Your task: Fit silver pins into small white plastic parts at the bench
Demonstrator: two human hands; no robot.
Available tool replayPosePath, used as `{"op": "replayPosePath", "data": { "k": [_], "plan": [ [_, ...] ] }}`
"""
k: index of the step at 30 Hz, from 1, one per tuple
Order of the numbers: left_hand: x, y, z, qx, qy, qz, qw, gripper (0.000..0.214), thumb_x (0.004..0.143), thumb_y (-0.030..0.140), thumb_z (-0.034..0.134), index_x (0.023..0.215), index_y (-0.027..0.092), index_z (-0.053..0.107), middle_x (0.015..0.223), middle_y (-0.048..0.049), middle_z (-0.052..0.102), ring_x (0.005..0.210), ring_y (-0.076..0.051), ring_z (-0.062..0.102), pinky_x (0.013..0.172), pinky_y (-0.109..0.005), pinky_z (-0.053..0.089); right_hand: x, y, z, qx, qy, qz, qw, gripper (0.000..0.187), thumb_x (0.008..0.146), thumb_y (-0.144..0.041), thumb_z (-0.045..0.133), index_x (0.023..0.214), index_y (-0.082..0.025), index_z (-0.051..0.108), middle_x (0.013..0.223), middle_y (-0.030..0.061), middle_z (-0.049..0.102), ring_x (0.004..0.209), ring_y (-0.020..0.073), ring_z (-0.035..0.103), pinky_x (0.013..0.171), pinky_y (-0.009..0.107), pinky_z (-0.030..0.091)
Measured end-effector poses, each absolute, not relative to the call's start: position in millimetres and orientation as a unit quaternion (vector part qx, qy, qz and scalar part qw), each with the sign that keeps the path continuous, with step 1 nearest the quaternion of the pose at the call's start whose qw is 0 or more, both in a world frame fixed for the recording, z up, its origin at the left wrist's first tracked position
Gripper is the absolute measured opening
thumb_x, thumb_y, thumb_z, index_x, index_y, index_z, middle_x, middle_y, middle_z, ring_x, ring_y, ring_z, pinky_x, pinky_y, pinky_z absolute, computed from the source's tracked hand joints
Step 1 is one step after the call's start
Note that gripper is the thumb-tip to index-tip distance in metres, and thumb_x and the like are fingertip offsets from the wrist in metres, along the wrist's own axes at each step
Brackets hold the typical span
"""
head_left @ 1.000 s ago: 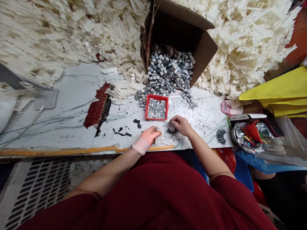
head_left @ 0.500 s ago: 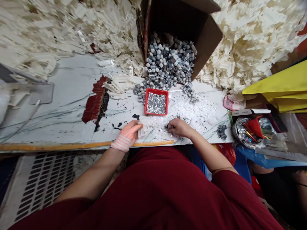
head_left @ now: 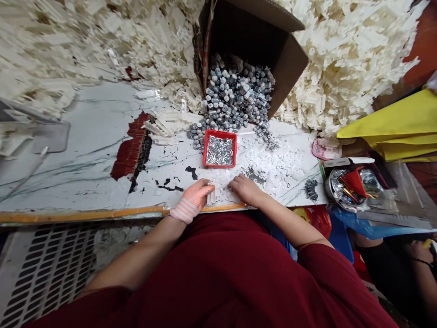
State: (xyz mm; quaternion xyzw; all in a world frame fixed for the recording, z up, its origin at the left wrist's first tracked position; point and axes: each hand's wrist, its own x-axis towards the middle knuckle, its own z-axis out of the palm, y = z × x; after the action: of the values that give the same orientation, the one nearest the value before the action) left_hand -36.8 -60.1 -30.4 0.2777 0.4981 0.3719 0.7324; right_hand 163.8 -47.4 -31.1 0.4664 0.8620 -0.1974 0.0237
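My left hand (head_left: 194, 199), in a striped orange and white glove, is closed on a white plastic part (head_left: 212, 195) near the table's front edge. Bare and with curled fingers, my right hand (head_left: 245, 189) is just to the right of that part, among small white plastic pieces (head_left: 278, 161) strewn on the table. Whatever its fingertips may pinch is too small to make out. Beyond both hands stands a red square tray (head_left: 235, 150) full of short metal pins (head_left: 219, 151).
Behind the tray a tipped cardboard box (head_left: 290, 68) spills small grey motors (head_left: 235, 93). Heaps of white plastic parts (head_left: 102, 45) line the back. At right are a round metal tin (head_left: 329, 189) and yellow sheets (head_left: 392, 120). Another person's arm (head_left: 423, 264) shows at lower right.
My right hand has moved left from the dark little pieces toward the white part in my left hand. The view has shifted slightly.
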Motion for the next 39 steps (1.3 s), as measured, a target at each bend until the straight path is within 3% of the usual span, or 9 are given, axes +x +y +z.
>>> {"op": "replayPosePath", "data": {
  "k": [4, 7, 15, 20, 23, 27, 33, 36, 39],
  "plan": [
    [-18, -59, -34, 0.283, 0.509, 0.352, 0.733, 0.033, 0.061, 0.031, 0.072, 0.082, 0.018, 0.052, 0.063, 0.0041, 0.054, 0.058, -0.014, 0.054, 0.053, -0.025, 0.045, 175, -48, -34, 0.577, 0.703, -0.352, -0.222, 0.015, 0.09, -0.024, 0.049, 0.094, -0.016, 0.061, 0.09, 0.0058, 0.066, 0.085, 0.0155, 0.059, 0.08, 0.028, 0.045],
    [-7, -57, -36, 0.305, 0.507, 0.354, 0.725, 0.032, 0.061, 0.029, 0.071, 0.081, 0.019, 0.049, 0.058, 0.0059, 0.051, 0.051, -0.013, 0.052, 0.049, -0.025, 0.045, 170, -50, -31, 0.573, 0.62, -0.442, -0.302, 0.02, 0.09, -0.034, 0.05, 0.091, -0.017, 0.06, 0.086, 0.0027, 0.066, 0.078, 0.0137, 0.06, 0.072, 0.026, 0.047],
    [-11, -63, -33, 0.332, 0.5, 0.335, 0.726, 0.03, 0.066, 0.03, 0.069, 0.08, 0.02, 0.045, 0.054, 0.006, 0.053, 0.049, -0.014, 0.054, 0.047, -0.026, 0.047, 148, -63, -22, 0.595, 0.718, -0.298, -0.202, 0.012, 0.088, -0.027, 0.05, 0.087, -0.018, 0.058, 0.085, 0.0059, 0.063, 0.082, 0.0174, 0.056, 0.075, 0.029, 0.042],
    [-17, -70, -31, 0.352, 0.509, 0.311, 0.721, 0.031, 0.064, 0.03, 0.07, 0.078, 0.02, 0.044, 0.053, 0.0063, 0.054, 0.049, -0.013, 0.053, 0.048, -0.023, 0.043, 143, -78, -30, 0.611, 0.658, -0.382, -0.217, 0.013, 0.089, -0.028, 0.049, 0.086, -0.019, 0.058, 0.076, 0.0011, 0.063, 0.068, 0.0133, 0.055, 0.064, 0.024, 0.041],
    [-16, -71, -29, 0.367, 0.521, 0.29, 0.714, 0.032, 0.061, 0.028, 0.072, 0.076, 0.019, 0.045, 0.052, 0.0067, 0.053, 0.048, -0.012, 0.052, 0.048, -0.022, 0.041, 147, -83, -38, 0.613, 0.645, -0.392, -0.234, 0.011, 0.086, -0.027, 0.054, 0.083, -0.018, 0.059, 0.079, 0.002, 0.064, 0.073, 0.0135, 0.056, 0.067, 0.024, 0.042],
    [-14, -70, -29, 0.339, 0.503, 0.282, 0.743, 0.033, 0.061, 0.03, 0.071, 0.078, 0.019, 0.046, 0.055, 0.0071, 0.052, 0.048, -0.011, 0.051, 0.047, -0.022, 0.041, 169, -71, -47, 0.543, 0.637, -0.502, -0.218, 0.021, 0.088, -0.034, 0.053, 0.085, -0.016, 0.062, 0.077, 0.0017, 0.066, 0.069, 0.0129, 0.058, 0.066, 0.024, 0.046],
    [-17, -66, -37, 0.322, 0.495, 0.303, 0.748, 0.035, 0.059, 0.031, 0.073, 0.082, 0.017, 0.051, 0.06, 0.0059, 0.053, 0.057, -0.012, 0.054, 0.053, -0.022, 0.044, 204, -49, -56, 0.581, 0.778, -0.189, -0.147, 0.021, 0.087, -0.016, 0.048, 0.1, -0.015, 0.065, 0.118, 0.0129, 0.065, 0.106, 0.0233, 0.054, 0.097, 0.04, 0.041],
    [-21, -64, -41, 0.328, 0.502, 0.298, 0.743, 0.035, 0.06, 0.031, 0.073, 0.084, 0.018, 0.052, 0.058, 0.0073, 0.05, 0.053, -0.011, 0.051, 0.049, -0.021, 0.041, 217, -52, -57, 0.56, 0.807, -0.15, -0.112, 0.026, 0.084, -0.01, 0.048, 0.102, -0.014, 0.066, 0.123, 0.0119, 0.063, 0.109, 0.0246, 0.051, 0.098, 0.041, 0.041],
    [-25, -62, -42, 0.316, 0.51, 0.302, 0.741, 0.035, 0.058, 0.031, 0.073, 0.082, 0.018, 0.05, 0.055, 0.0081, 0.047, 0.048, -0.01, 0.048, 0.044, -0.02, 0.037, 234, -52, -52, 0.606, 0.773, -0.125, -0.143, 0.026, 0.084, -0.012, 0.049, 0.105, -0.014, 0.065, 0.116, 0.011, 0.066, 0.106, 0.0243, 0.051, 0.095, 0.039, 0.043]
  ]
}}
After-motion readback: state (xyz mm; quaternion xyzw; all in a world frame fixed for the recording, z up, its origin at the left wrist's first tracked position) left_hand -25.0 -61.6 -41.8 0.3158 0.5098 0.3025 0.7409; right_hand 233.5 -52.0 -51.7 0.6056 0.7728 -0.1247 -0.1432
